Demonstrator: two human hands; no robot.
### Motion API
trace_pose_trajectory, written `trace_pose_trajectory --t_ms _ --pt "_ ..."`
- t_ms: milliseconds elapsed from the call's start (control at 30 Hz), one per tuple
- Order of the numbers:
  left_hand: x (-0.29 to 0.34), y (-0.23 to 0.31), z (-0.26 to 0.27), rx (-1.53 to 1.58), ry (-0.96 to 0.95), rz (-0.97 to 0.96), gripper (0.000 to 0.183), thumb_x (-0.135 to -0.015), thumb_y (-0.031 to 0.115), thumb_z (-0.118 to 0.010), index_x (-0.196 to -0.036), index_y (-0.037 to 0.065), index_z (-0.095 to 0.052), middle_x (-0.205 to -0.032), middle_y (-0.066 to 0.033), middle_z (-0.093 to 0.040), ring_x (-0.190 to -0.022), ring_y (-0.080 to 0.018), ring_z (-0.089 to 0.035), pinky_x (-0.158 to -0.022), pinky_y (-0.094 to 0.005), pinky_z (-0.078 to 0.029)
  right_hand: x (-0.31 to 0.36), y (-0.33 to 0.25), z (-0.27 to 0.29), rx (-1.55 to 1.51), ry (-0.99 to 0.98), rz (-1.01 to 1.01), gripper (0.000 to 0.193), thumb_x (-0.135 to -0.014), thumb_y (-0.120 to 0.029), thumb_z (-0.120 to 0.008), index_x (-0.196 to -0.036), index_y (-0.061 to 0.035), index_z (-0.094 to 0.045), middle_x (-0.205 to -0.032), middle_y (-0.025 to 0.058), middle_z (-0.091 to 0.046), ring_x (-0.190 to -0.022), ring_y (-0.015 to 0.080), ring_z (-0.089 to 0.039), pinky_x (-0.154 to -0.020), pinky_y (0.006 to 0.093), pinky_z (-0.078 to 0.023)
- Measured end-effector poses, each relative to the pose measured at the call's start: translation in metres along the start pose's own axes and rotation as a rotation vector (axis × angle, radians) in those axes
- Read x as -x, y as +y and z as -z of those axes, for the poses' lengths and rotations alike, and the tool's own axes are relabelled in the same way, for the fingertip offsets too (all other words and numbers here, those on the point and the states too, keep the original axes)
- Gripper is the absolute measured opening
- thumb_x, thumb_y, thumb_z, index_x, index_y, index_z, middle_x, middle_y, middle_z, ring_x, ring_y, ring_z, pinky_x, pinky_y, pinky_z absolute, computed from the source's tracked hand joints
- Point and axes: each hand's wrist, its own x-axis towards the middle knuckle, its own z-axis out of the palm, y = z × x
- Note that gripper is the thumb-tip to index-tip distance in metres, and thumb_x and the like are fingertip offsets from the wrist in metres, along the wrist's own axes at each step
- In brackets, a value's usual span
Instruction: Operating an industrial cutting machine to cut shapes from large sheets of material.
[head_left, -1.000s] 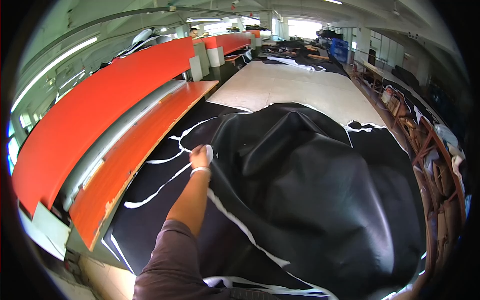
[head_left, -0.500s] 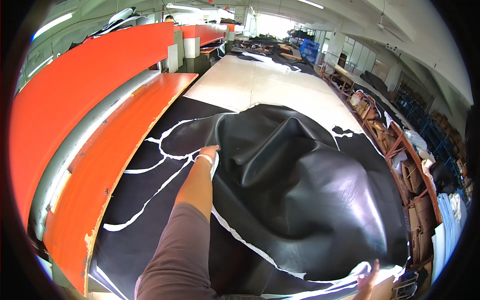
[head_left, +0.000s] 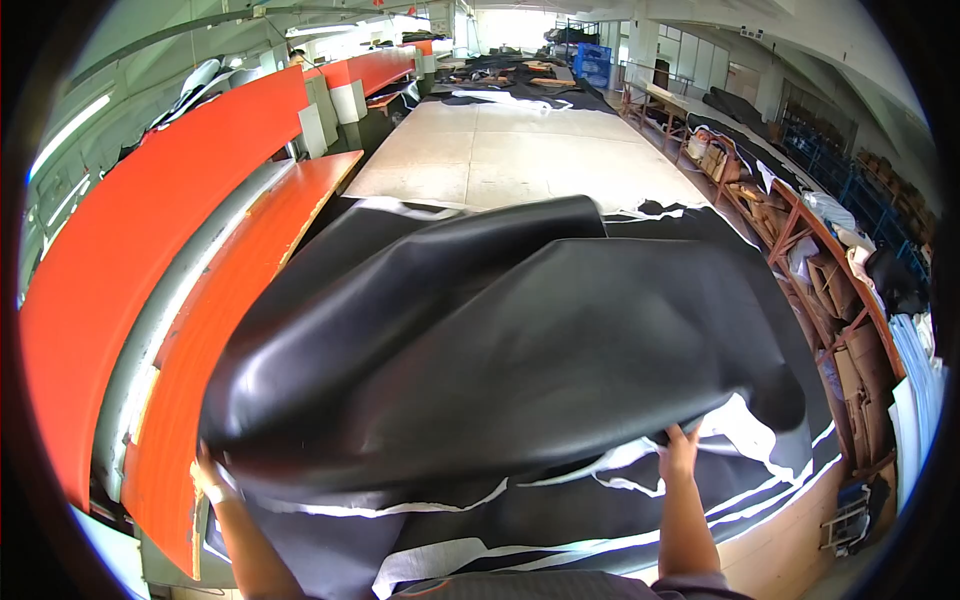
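Observation:
A large glossy black leather hide [head_left: 520,350] with ragged white edges billows above more black hides [head_left: 350,540] spread on the table. At the lower left, my left hand [head_left: 208,475] is closed on the hide's near left edge. My right hand [head_left: 682,445] grips its near edge right of centre, beside a white underside flap [head_left: 738,425] that is turned up. The fingertips of both hands are partly hidden by the hide. Its middle bulges upward in a long fold, its surface slightly blurred.
A long red-orange machine [head_left: 200,210] with a wooden ledge [head_left: 200,420] runs along the left. The pale tabletop [head_left: 530,150] stretches away beyond the hides. Racks of brown rolled material [head_left: 855,370] line the right side. More dark hides [head_left: 520,70] lie at the far end.
My left hand has moved from the hide's middle to its near left edge. My right hand has come up and leftward. The hide has swung left and now billows across the table.

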Motion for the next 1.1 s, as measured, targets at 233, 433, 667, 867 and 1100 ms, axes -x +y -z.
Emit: trace_pose_trajectory --t_ms 233,433,667,867,1100 --pt "0.220 -0.004 0.093 0.149 -0.242 0.421 0.044 -0.088 0.028 -0.056 -0.125 0.003 -0.052 -0.117 -0.0111 -0.060 -0.106 -0.0285 -0.057 -0.092 -0.0444 -0.045 -0.192 0.012 -0.052 -0.055 -0.046 -0.298 0.040 -0.090 -0.033 -0.054 -0.120 -0.0060 -0.054 -0.110 0.0102 -0.062 -0.099 0.0242 -0.061 -0.078 0.0406 -0.053" --pt "0.225 0.011 0.057 0.612 -0.238 0.447 0.056 -0.084 0.040 -0.061 -0.128 0.007 -0.051 -0.129 -0.0089 -0.054 -0.119 -0.0304 -0.049 -0.103 -0.0478 -0.035 -0.201 -0.182 -0.002 0.679 0.013 0.233 0.062 -0.087 -0.044 -0.062 -0.123 0.0052 -0.055 -0.118 0.0151 -0.060 -0.103 0.0254 -0.057 -0.097 0.0339 -0.040" --pt "0.202 0.005 -0.044 0.128 0.031 0.238 0.049 -0.093 0.037 -0.054 -0.125 0.001 -0.053 -0.120 -0.0089 -0.059 -0.108 -0.0242 -0.056 -0.096 -0.0389 -0.043 -0.039 -0.240 0.270 1.640 0.552 -0.019 0.059 -0.083 -0.028 -0.072 -0.130 0.0003 -0.050 -0.123 0.0183 -0.056 -0.106 0.0252 -0.054 -0.094 0.0392 -0.044" --pt "0.176 0.031 -0.295 -0.712 0.011 -0.247 0.049 -0.094 0.041 -0.048 -0.101 -0.005 -0.063 -0.093 -0.0249 -0.065 -0.079 -0.0332 -0.063 -0.072 -0.0415 -0.049 0.036 -0.169 0.387 1.820 0.223 -0.344 0.079 -0.081 -0.045 -0.069 -0.136 0.0023 -0.039 -0.127 0.0267 -0.053 -0.111 0.0372 -0.053 -0.097 0.0409 -0.042" --pt "0.595 0.027 -0.474 0.182 -1.379 -1.020 0.018 -0.075 0.001 -0.053 -0.076 0.009 -0.069 -0.098 -0.0129 -0.068 -0.094 -0.0292 -0.064 -0.082 -0.0379 -0.052 0.041 -0.192 0.216 1.141 -0.236 0.535 0.080 -0.083 -0.009 -0.067 -0.147 -0.0019 -0.019 -0.151 0.0180 -0.025 -0.139 0.0319 -0.027 -0.112 0.0402 -0.023"
